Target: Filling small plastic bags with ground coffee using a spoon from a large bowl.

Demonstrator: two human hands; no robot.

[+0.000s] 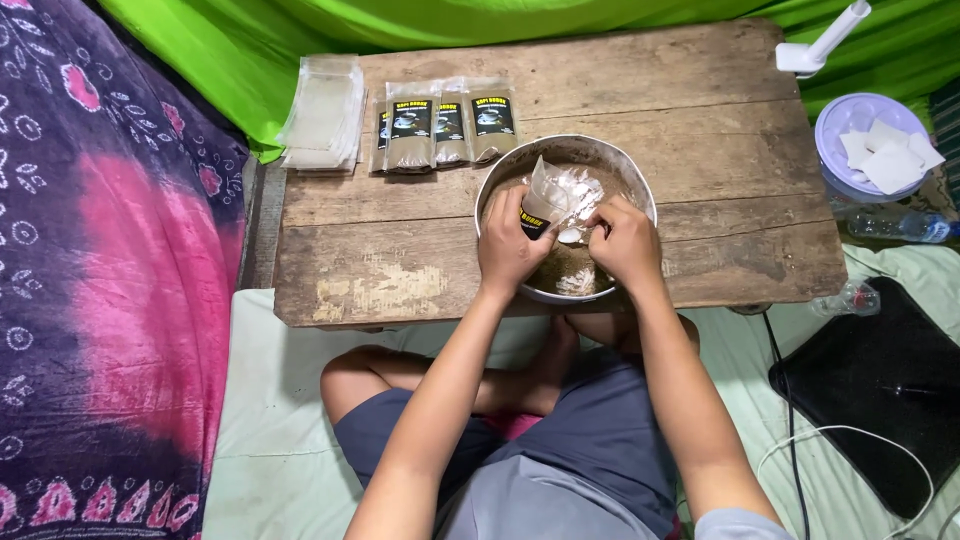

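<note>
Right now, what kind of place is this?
Likely a home floor workspace for hand-packing powder: low wooden table, metal bowl of brown powder, filled pouches, and both hands holding a clear pouch.

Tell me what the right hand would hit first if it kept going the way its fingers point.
The right hand points up-left, into the clear plastic pouch held by the left hand over the round metal bowl. It would likely meet that pouch first; depth is unclear.
</note>
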